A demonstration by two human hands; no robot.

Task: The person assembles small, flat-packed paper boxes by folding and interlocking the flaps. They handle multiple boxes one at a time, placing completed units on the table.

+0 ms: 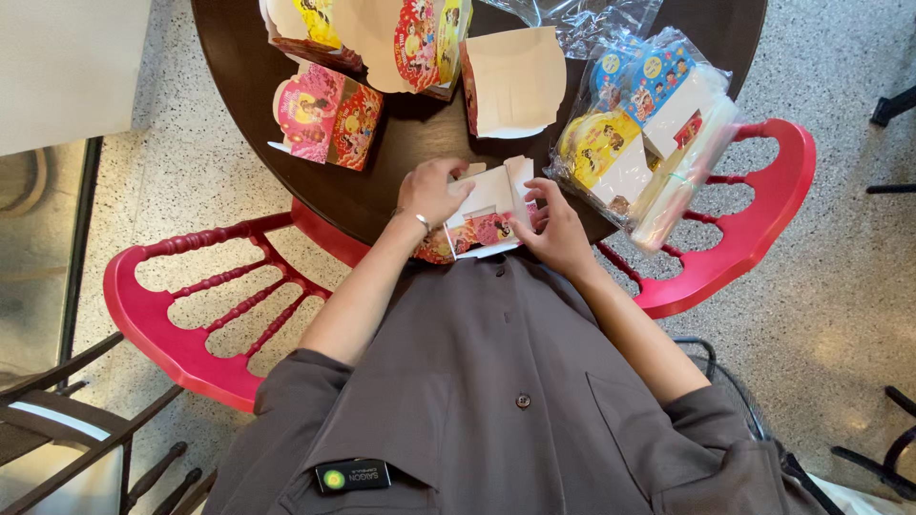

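Red chairs (191,315) beside dark round table (248,67), plastic-wrapped cartons (639,124) on it.

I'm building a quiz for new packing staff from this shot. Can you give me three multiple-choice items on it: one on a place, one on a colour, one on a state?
1. Where does the plastic bag of flat printed cards lie?
A. On the floor
B. On the round table's edge, by the right hand
C. On the person's lap

2. What colour are the chairs beside the table?
A. Red-pink
B. Black
C. White

3. How is the small paper box at the table's near edge held?
A. Untouched
B. By one hand only
C. Between the left hand and the right hand

Answers: 1 B, the bag sits on the dark tabletop next to the right hand. 2 A, both curved backrests are red-pink. 3 C, fingers of both hands grip the half-folded box.
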